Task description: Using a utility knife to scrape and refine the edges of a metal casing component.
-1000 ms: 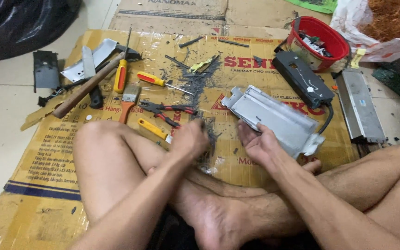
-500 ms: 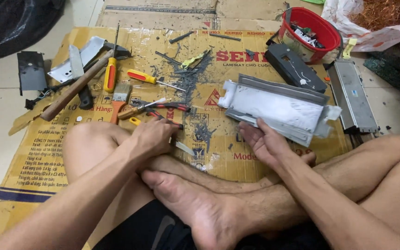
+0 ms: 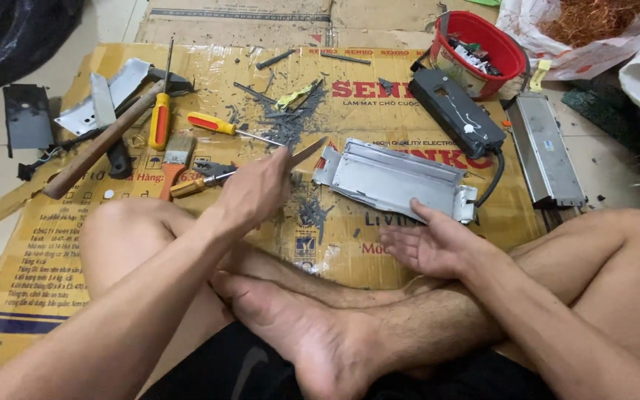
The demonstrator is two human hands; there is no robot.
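The person is sitting cross-legged on a cardboard sheet [image 3: 46, 252] spread over the floor. The left hand [image 3: 253, 194] is closing its fingers around a thin metal blade [image 3: 307, 153], whose tip is pointing toward the near left corner of a grey metal casing [image 3: 394, 178]. The casing is lying flat near the middle of the cardboard, slightly tilted, just ahead of the crossed legs. The right hand [image 3: 431, 243] is resting palm up with fingers loosely spread, holding nothing, its fingertips touching or just beside the casing's near edge; I cannot tell which. Dark metal shavings [image 3: 290, 118] are lying scattered behind the blade. Toward the cardboard's left edge a hammer [image 3: 101, 141], a yellow screwdriver [image 3: 159, 118], a second screwdriver [image 3: 220, 127], a brush [image 3: 175, 155] and pliers [image 3: 205, 178] are lying close together. At the far right corner a red bowl [image 3: 483, 48] is standing, with a black box [image 3: 457, 111] just in front of it and a long silver unit [image 3: 546, 148] beside that, near the right edge.
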